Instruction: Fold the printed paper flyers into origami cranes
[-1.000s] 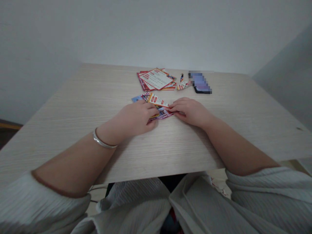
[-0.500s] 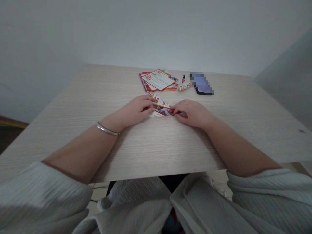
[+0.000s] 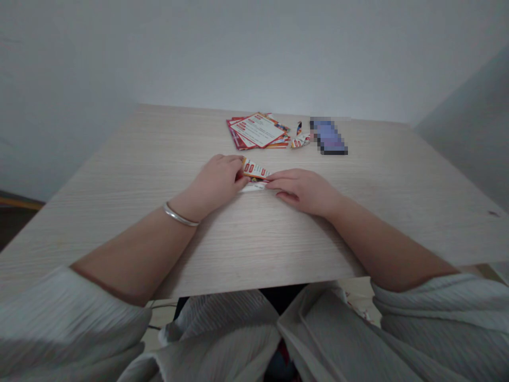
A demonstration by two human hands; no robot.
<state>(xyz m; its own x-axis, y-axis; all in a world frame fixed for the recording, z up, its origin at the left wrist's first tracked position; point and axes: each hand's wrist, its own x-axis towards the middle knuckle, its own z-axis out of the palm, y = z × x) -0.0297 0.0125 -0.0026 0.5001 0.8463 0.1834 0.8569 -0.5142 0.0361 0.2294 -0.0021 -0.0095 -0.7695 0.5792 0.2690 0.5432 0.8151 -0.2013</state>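
Observation:
A small piece of folded printed paper (image 3: pixel 256 169), white with red labels and an orange edge, lies on the table between my hands. Its left end is held by my left hand (image 3: pixel 220 179), thumb at the near edge and fingers over the top. My right hand (image 3: pixel 304 190) lies low at the paper's right end, its fingers stretched out and their tips pressing on the fold. The right thumb is apart from the paper, tucked below the fingers. Both ends of the paper are partly hidden by my fingers.
Behind my hands, a fanned stack of printed sheets (image 3: pixel 260 130) rests on the pale wooden table (image 3: pixel 254 239). Right of it sit a folded paper figure (image 3: pixel 300 140) and a pixelated phone (image 3: pixel 329 137). A wall (image 3: pixel 254 58) rises at the table's far edge.
The paper's upper flap has come down over more of the coloured picture strip. My right hand has gone from a pinch to stretched fingers and shifted slightly left.

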